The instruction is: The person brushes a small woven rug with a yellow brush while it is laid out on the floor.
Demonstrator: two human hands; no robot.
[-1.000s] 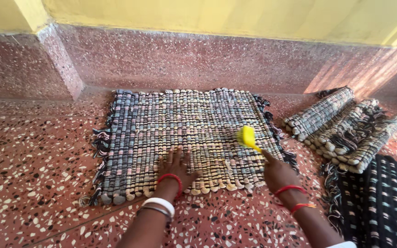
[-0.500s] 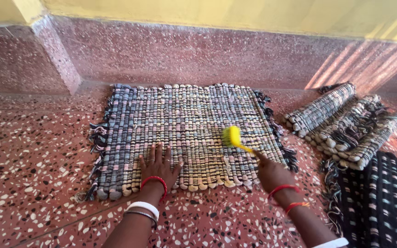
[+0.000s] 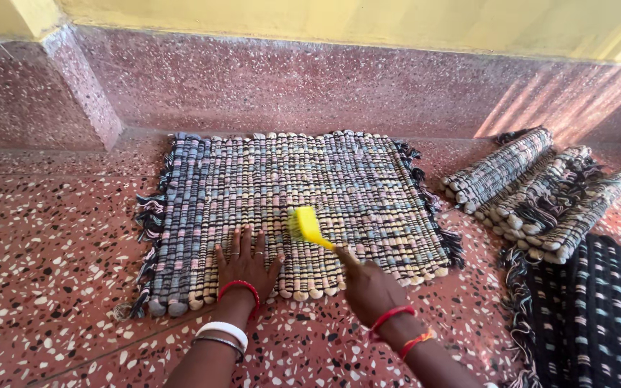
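Head view: left hand (image 3: 246, 264) lies flat, fingers spread, on the mat (image 3: 289, 208); right hand (image 3: 370, 289) grips a yellow brush (image 3: 305, 226) touching it.

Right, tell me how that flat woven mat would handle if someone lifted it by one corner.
The woven mat would probably sag and fold rather than stay stiff: it is chunky fabric weave with loose fringe. It likely slides under brushing, since the left hand lies flat on it while the right hand works the yellow brush.

1. The left hand (image 3: 244, 264) lies palm down, fingers spread and pointing away from the body, wrist straight.
2. The right hand (image 3: 369, 286) is curled into a closed grip, forearm angled inward.
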